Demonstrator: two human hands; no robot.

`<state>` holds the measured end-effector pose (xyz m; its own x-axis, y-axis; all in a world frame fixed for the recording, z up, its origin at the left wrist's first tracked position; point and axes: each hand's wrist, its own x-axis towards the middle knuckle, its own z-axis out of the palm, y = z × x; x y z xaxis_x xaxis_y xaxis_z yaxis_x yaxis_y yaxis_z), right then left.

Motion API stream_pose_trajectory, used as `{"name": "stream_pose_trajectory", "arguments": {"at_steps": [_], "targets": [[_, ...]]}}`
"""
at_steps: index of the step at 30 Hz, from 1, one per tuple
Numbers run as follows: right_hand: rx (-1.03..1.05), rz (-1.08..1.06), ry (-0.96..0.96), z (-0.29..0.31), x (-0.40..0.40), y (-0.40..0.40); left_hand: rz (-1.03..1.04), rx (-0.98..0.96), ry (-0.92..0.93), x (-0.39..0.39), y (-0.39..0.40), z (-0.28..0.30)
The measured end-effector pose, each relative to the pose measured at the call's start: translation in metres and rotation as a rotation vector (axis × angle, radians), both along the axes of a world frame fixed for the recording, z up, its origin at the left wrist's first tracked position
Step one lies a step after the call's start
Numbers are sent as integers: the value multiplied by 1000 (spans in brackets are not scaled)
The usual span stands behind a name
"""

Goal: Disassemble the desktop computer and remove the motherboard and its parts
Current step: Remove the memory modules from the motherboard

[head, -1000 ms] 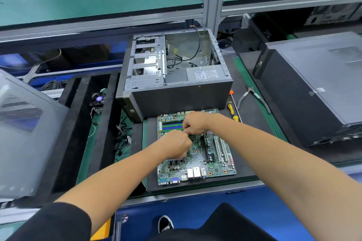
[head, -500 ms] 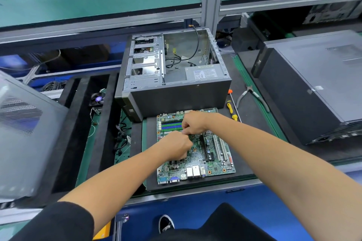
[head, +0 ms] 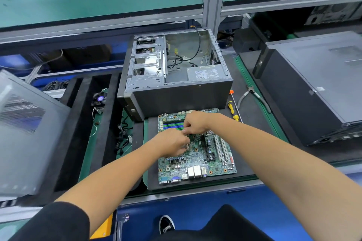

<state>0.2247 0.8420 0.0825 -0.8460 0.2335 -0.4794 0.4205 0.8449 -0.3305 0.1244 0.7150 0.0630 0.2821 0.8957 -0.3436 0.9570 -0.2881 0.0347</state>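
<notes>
A green motherboard lies flat on a black mat in front of the opened desktop case. Both of my hands meet over the board's middle, beside the blue and green memory slots. My left hand has its fingers curled round a small metallic part at the socket area, which it mostly hides. My right hand comes in from the right and pinches something small at the same spot, its fingertips touching the left hand's.
A yellow-handled screwdriver and pliers lie on the mat to the right. A closed black computer case stands at far right. At left are a removed side panel, black foam strips, loose cables and a fan.
Both hands stay at the same spot over the middle of the board; only the fingers shift slightly.
</notes>
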Motion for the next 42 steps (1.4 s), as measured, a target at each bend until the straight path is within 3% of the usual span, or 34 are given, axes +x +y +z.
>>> {"name": "stream_pose_trajectory", "arguments": {"at_steps": [11,15,20,27,42], "targets": [[-125,-75,-102,11,-4,0,261,128,-313,-24,-9,4],[-135,-44,-175,15,-4,1,367,179,-306,-40,-13,1],[-23,-3,-167,10,-7,-12,412,202,-323,-50,-16,-1],[177,133,-318,-2,-17,-33,428,209,-333,-58,-23,-3],[145,86,-295,-3,-17,-35,402,206,-311,-49,-21,-7]]}}
